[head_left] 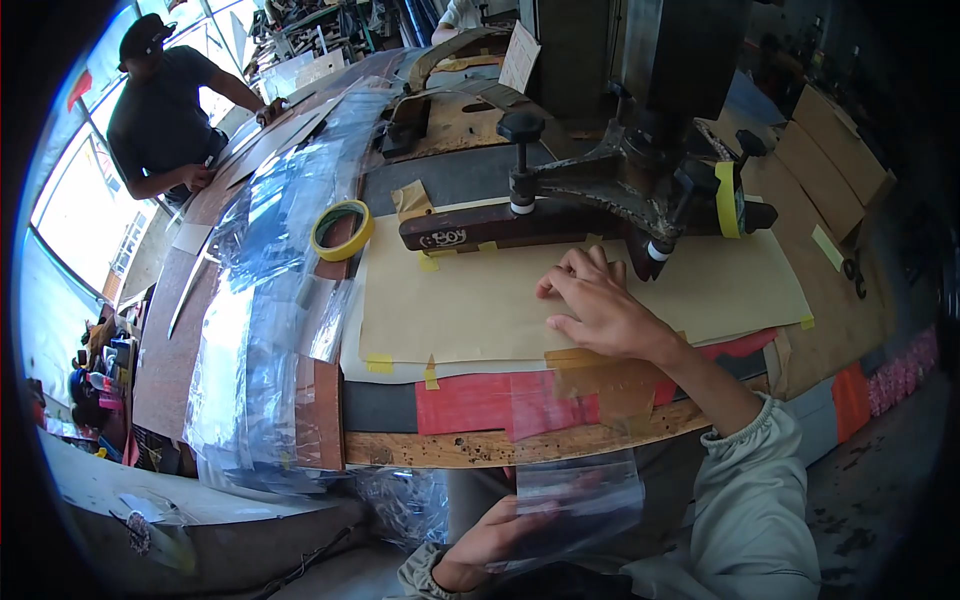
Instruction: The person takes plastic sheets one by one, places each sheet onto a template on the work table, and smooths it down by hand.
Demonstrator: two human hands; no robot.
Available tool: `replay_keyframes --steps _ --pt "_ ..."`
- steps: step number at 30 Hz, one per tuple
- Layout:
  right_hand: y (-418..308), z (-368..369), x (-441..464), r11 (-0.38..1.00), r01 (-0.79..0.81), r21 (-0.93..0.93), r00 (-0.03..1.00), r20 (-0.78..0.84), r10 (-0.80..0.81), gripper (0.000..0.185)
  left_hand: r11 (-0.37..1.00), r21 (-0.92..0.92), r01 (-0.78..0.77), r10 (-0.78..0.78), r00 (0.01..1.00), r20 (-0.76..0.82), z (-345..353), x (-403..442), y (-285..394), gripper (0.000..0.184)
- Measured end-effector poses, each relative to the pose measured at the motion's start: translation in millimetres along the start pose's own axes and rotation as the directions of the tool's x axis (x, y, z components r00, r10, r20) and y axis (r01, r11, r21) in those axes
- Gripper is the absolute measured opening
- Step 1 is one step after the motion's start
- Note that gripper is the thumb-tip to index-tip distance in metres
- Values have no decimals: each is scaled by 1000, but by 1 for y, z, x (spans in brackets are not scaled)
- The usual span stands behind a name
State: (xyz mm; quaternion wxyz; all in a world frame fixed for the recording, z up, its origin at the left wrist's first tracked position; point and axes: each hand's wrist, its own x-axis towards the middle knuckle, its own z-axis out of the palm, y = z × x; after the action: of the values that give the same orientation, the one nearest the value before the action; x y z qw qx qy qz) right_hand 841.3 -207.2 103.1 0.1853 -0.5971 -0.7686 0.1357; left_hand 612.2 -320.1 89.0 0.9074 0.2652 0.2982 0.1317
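Note:
My right hand point(600, 305) rests on a large beige sheet point(450, 305) taped down on the bench, with its fingers bent and apart and nothing visible in them. Below the bench edge, my left hand point(490, 532) is at the side of a hanging clear plastic film point(585, 505). Part of its fingers lies behind the film, and they appear to grip it. Brown tape point(600, 378) crosses the sheet's front edge just under my right wrist. Behind my right hand, a dark bar point(590, 222) marked with white writing lies across the sheet, under a metal clamp frame point(610, 180).
A yellow tape roll point(342, 230) lies left of the sheet; another yellow roll point(728, 200) hangs on the clamp. Clear plastic point(250, 340) covers the left bench. A person point(165, 110) works at the far left. Scissors point(854, 278) lie right, near cardboard point(820, 165).

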Motion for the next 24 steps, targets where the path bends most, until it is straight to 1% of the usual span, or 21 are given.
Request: replay_keyframes --steps 4,7,10,12,13,14,16,19,22,24 --pt "1 1 -1 999 37 22 999 12 -37 27 999 53 -9 15 993 -119 9 -3 0 32" --pt "-3 -1 -3 994 -3 112 1000 0 3 28 976 179 -123 124 992 7 2 -5 -6 34" --pt "1 4 -5 996 43 81 997 -71 -37 30 948 209 -240 237 971 39 1 -4 -12 31" --pt "-1 -1 -5 996 16 90 1000 21 -18 30 969 191 -159 163 987 -6 4 -5 -9 31" --pt "-2 -2 -5 996 2 94 998 68 -8 31 980 149 -130 135 990 -27 3 -5 -10 31" --pt "-1 -2 -4 997 10 81 997 74 -16 31 989 106 -102 107 993 -48 3 -5 -11 31" --pt "1 0 -4 998 27 53 996 88 -31 32 996 -42 -73 69 994 -81 -4 -1 -20 31" --pt "-5 -5 -5 998 50 38 998 43 -52 33 998 14 -59 61 993 -103 3 -2 -14 31" --pt "-6 -2 -7 996 45 76 997 -64 -40 34 992 -82 -91 85 994 -74 5 -2 -15 31" --pt "1 3 -6 977 46 207 999 -20 -42 34 960 33 -279 278 960 25 8 -3 -17 31"
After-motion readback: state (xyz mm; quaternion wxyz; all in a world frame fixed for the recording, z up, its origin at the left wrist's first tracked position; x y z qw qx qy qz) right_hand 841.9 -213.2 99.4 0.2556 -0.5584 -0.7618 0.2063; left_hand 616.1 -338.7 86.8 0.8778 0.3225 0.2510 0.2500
